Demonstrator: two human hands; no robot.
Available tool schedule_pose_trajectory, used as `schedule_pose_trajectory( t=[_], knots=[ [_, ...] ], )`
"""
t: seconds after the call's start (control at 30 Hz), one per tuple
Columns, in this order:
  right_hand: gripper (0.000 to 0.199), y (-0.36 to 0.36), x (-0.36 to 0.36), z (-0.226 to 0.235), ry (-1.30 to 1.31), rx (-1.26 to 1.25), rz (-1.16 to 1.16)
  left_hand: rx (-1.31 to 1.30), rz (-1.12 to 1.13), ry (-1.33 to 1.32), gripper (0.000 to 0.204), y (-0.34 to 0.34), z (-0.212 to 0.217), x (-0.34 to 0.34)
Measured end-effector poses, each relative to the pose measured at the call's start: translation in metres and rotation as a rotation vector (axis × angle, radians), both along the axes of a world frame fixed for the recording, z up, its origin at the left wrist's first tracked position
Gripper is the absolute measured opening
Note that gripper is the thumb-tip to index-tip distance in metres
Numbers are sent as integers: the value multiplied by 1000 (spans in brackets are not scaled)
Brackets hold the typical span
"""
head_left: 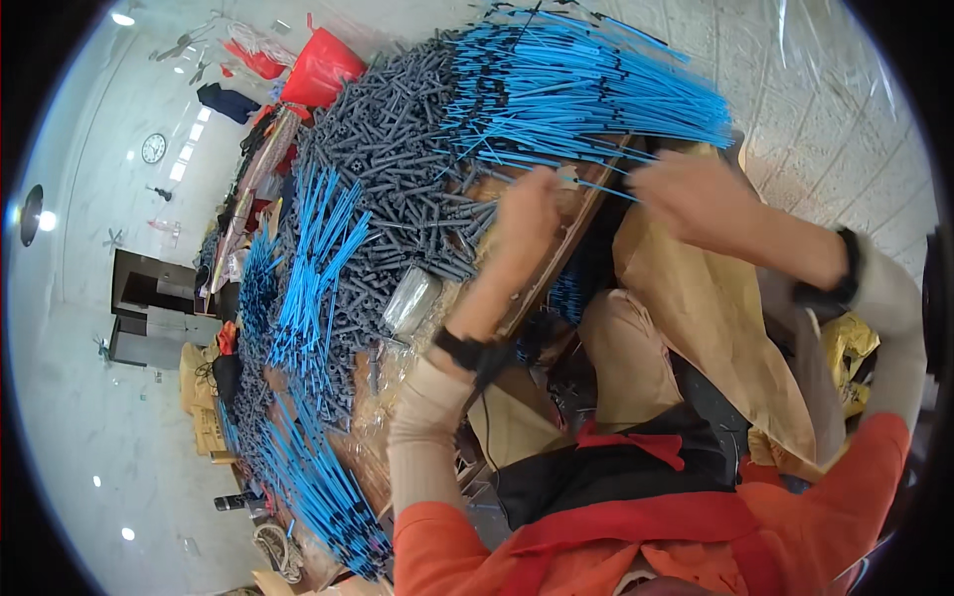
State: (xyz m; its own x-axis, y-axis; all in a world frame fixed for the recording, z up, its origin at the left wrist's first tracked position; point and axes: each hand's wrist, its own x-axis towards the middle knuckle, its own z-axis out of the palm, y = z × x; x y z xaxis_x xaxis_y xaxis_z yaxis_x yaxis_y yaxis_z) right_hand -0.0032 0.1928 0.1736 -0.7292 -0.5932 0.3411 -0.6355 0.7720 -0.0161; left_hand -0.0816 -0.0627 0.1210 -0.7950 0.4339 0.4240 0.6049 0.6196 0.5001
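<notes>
My left hand point(532, 214) is closed at the table's edge, its fingers curled and slightly blurred. What it grips is hidden. My right hand point(688, 197) is also closed, to the right of it, around the end of a thin blue rod point(604, 188). The rod spans the gap between both hands, its other end near my left fingers. Just beyond them lies a thick bundle of blue rods point(606, 84) with black fittings. A big heap of dark grey ribbed tubular pieces point(388, 139) covers the table left of my left hand.
More blue rods point(316, 268) lie on the heap, and another bundle point(323, 497) sits nearer at the left. A clear-wrapped packet point(411, 301) rests by my left forearm. A red bucket point(323, 68) stands far off. Brown paper point(715, 318) hangs under my right arm.
</notes>
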Motion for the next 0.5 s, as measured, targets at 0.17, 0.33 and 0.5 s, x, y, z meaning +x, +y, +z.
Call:
schedule_pose_trajectory(
  t=[0.17,0.33,0.5],
  knots=[
    [70,-84,-124,-76,332,136,-41,-170,-5,160,21,-43,-42,-75],
    [79,-84,-163,-74,139,116,-228,-253,-101,204,27,-41,-51,-93],
    [73,-58,-202,-101,193,38,-276,-384,-104,341,34,-45,-59,-129]
  ],
)
